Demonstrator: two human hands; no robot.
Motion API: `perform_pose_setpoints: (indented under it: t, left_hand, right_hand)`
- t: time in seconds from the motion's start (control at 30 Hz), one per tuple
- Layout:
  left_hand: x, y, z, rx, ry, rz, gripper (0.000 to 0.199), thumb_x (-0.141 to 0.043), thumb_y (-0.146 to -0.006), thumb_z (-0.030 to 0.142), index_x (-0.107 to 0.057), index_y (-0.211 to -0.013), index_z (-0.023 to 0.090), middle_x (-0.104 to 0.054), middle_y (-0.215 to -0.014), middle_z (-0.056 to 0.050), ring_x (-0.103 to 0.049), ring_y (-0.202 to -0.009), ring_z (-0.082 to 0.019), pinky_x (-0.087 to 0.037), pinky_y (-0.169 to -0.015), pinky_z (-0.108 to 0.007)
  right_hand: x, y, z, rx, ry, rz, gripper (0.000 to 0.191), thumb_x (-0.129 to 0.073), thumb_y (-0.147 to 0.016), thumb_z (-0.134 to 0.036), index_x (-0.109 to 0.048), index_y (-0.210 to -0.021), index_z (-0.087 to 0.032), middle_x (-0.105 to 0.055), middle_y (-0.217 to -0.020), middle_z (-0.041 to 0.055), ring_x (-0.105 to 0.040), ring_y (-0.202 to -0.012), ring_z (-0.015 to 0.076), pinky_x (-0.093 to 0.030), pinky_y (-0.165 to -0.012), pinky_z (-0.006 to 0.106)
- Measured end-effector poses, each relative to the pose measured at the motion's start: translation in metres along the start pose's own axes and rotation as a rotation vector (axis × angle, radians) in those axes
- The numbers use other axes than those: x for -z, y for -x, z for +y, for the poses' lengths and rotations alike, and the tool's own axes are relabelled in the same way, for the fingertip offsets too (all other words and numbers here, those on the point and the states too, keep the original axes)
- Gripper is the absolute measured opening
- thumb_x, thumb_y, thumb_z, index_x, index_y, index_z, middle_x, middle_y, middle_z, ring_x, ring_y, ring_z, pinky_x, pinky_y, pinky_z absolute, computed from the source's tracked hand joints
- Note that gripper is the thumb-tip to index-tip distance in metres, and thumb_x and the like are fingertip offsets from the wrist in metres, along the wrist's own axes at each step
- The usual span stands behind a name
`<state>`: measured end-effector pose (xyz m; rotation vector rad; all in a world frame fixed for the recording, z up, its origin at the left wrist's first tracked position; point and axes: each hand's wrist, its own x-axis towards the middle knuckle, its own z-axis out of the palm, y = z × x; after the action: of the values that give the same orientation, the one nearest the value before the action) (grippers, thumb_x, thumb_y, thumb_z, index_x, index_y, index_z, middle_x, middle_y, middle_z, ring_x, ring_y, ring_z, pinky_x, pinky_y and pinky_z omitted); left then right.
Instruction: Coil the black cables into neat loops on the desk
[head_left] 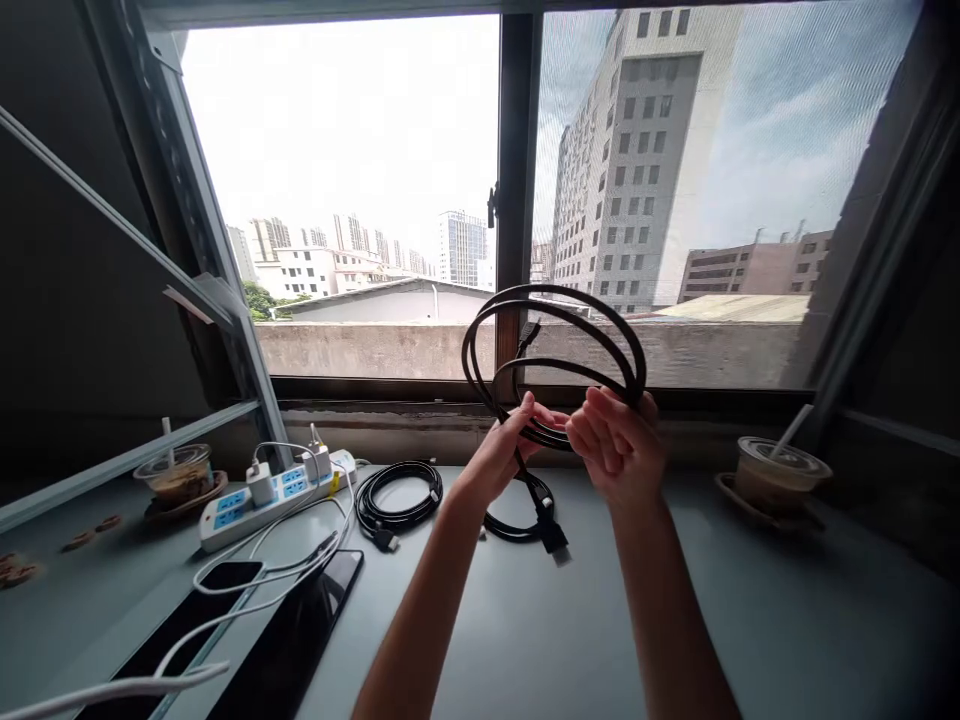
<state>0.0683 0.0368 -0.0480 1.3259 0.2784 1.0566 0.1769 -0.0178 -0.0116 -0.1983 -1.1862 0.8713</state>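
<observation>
A black cable (559,297) hangs in loose loops above the table, in front of the window. My left hand (499,450) holds the lower left part of the loops between thumb and fingers. My right hand (619,445) is closed round the loops on their right side. One plug (555,540) of the cable dangles below my left hand, and another connector (529,335) sticks up inside the loops. Behind my left forearm, a second coiled black cable (510,530) lies on the table, partly hidden. Left of it rests another coiled black cable (400,515).
A white power strip (281,495) with chargers and white cords stands at the left, beside a dark tablet (300,640). Lidded cups sit at the far left (180,478) and right (780,475). The window frame (517,150) rises behind the table (570,640).
</observation>
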Motion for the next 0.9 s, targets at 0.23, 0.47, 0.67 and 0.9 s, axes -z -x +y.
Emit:
perform_pose_setpoints:
  t: [0.23, 0.47, 0.67, 0.9]
  left_hand:
    - [-0.004, 0.004, 0.024, -0.414, 0.033, 0.259, 0.033, -0.055, -0.083, 0.044, -0.046, -0.065, 0.017, -0.047, -0.050, 0.005, -0.054, -0.050, -0.009, -0.044, -0.054, -0.020]
    - [0.001, 0.020, 0.046, -0.347, -0.360, 0.424, 0.015, -0.050, -0.084, 0.028, -0.052, -0.078, 0.015, -0.036, -0.042, 0.009, -0.032, -0.031, -0.005, -0.022, -0.031, -0.017]
    - [0.004, 0.030, 0.057, -0.298, -0.561, 0.419, 0.014, -0.048, -0.083, 0.028, -0.052, -0.081, 0.015, -0.039, -0.042, 0.008, -0.035, -0.030, -0.006, -0.024, -0.029, -0.017]
    - [0.002, 0.030, 0.055, -0.285, -0.585, 0.395, 0.022, -0.059, -0.079, 0.038, -0.049, -0.087, 0.020, -0.039, -0.041, 0.011, -0.034, -0.030, -0.006, -0.027, -0.030, -0.016]
  right_hand:
    - [0.022, -0.019, 0.013, 0.070, 0.289, 0.248, 0.019, -0.069, -0.067, -0.031, -0.056, -0.076, -0.020, -0.055, -0.056, -0.0065, -0.038, -0.029, 0.0036, -0.032, -0.029, 0.019]
    - [0.018, -0.012, 0.016, 0.374, 0.799, 0.214, 0.051, -0.069, -0.070, -0.030, -0.054, -0.118, -0.027, -0.061, -0.091, 0.0006, -0.037, -0.045, 0.0046, -0.037, -0.038, 0.020]
    - [0.019, -0.011, 0.016, 0.541, 0.976, 0.131, 0.052, -0.067, -0.075, -0.034, -0.053, -0.124, -0.030, -0.061, -0.089, 0.0010, -0.039, -0.052, 0.0078, -0.038, -0.043, 0.021]
    - [0.017, -0.011, 0.016, 0.556, 0.944, 0.122, 0.023, -0.062, -0.080, -0.030, -0.065, -0.103, -0.025, -0.062, -0.078, -0.0004, -0.050, -0.055, 0.0093, -0.042, -0.048, 0.023]
